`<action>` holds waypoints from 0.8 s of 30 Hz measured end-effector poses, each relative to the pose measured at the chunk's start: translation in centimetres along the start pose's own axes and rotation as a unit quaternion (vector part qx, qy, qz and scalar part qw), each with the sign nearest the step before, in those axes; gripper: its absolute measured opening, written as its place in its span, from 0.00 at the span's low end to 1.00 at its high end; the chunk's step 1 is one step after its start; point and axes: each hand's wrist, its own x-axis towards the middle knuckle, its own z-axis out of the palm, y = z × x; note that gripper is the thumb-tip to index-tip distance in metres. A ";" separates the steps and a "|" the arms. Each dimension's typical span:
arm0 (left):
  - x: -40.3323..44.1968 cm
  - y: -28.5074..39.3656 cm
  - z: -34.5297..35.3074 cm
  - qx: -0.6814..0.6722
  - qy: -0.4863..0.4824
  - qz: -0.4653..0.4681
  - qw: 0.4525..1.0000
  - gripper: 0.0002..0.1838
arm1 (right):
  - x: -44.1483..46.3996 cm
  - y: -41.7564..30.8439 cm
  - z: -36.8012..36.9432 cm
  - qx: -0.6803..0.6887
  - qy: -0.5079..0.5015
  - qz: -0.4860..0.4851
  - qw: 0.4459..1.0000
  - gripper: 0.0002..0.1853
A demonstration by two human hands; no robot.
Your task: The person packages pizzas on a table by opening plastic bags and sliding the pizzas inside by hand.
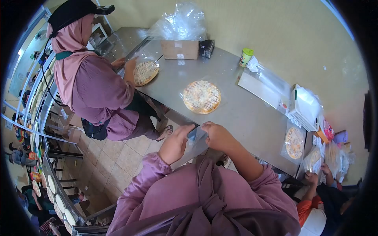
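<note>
Both of my hands are at the table's near edge with a clear plastic bag (191, 146) stretched between them. My left hand (175, 144) is closed on the bag's left side. My right hand (216, 135) pinches its right side, fingers curled. The bag hangs below the tabletop; its lower part is hard to make out. Just beyond my hands, a round pizza with pale shredded topping (202, 97) lies flat on the metal table (240, 114), apart from my fingers. A bit of clear film shows at the pizza's edge.
A co-worker (92, 82) at the left handles another pizza (146, 73) in clear plastic. A cardboard box (180, 50) with plastic bags, a green cup (246, 57), a white basket (302, 108) and a wrapped pizza (294, 142) are on the table. Another person's hands (312, 178) work at lower right.
</note>
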 end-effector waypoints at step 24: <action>-12.3 -9.7 -1.2 0.071 -0.057 -0.234 0.968 0.29 | 8.0 11.7 12.6 0.661 0.168 0.485 0.547 0.18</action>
